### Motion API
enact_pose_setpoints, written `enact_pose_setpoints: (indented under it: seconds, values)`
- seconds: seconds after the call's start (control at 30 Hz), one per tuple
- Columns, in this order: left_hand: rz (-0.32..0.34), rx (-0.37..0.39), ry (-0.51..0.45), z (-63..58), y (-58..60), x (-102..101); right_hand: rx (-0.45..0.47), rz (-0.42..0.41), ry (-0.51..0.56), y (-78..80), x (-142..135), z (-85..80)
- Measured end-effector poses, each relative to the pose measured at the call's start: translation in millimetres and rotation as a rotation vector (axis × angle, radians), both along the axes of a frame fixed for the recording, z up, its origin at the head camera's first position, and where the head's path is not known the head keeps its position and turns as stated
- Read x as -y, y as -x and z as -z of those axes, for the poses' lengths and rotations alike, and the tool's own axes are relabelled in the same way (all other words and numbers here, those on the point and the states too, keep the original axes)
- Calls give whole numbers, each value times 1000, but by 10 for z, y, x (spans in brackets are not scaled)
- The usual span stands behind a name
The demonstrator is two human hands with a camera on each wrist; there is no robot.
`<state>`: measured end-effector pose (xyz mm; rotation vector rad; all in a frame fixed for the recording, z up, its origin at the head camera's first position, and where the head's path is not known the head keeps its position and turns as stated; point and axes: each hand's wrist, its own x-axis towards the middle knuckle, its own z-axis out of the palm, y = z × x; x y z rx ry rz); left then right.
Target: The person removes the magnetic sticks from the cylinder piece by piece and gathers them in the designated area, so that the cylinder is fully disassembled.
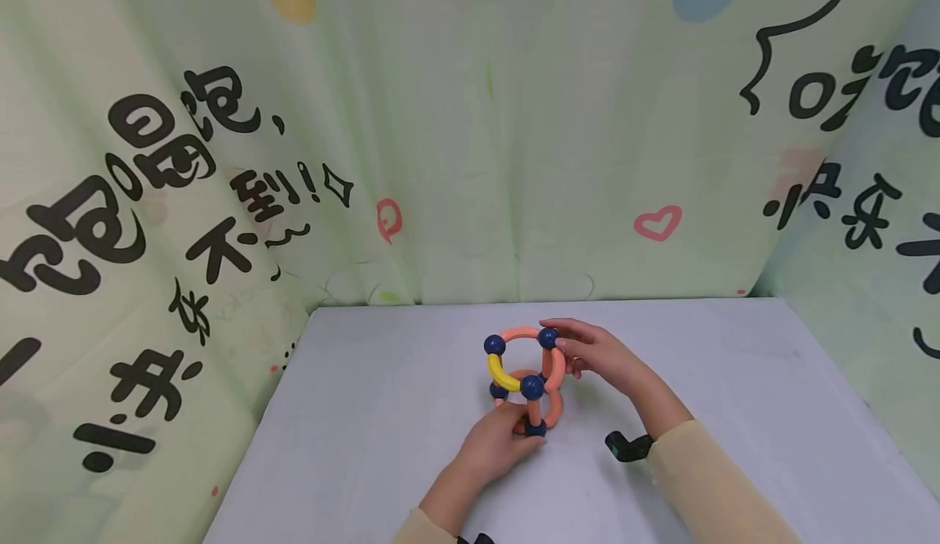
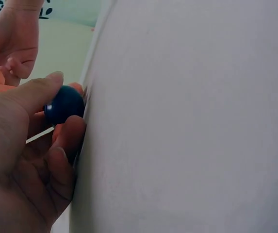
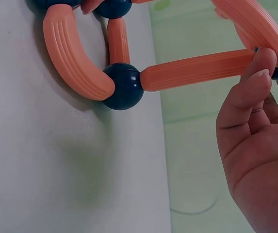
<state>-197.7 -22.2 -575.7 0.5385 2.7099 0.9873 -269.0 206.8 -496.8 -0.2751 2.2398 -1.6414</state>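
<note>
A cage-like frame of dark blue balls and salmon rods stands on the table. Its top ring has one yellow curved rod (image 1: 503, 374); the other rods in view are salmon. My left hand (image 1: 494, 444) pinches the bottom front blue ball (image 2: 65, 105) between thumb and fingers, close against the tabletop. At the top back corner, my right hand (image 1: 596, 355) grips the blue ball (image 1: 547, 338) where curved rods meet. Below it, a straight salmon rod (image 3: 197, 71) runs down to a lower blue ball (image 3: 124, 86). Fingers hide part of the lower ring.
The white table (image 1: 367, 430) ends at a back edge against a pale green printed curtain (image 1: 455, 161). More curtain with black lettering hangs at both sides. A black wrist-worn device (image 1: 628, 447) sticks out beside the right sleeve (image 1: 705, 471).
</note>
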Motion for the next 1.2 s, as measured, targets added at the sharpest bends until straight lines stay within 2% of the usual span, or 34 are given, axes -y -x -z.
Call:
enact_pose_setpoints:
  seconds: [0.13,0.37,0.63,0.87,1.1,1.2]
  values:
    - [-14,-6,33,-19,3,-19,6,9,6,11,7,21]
    - [-3,-38,67,-24,15,-6,-11,26,11,-14,-1,55]
    - [50,-22,54,-39,25,136,-31,50,2,-83,0,113]
    - [102,3,30,-49,73,275,-15,91,30,-216,22,80]
    - [123,14,24,-17,112,348,-42,91,63,-292,26,123]
    - [116,13,16,-10,117,382,-33,115,67,-326,47,144]
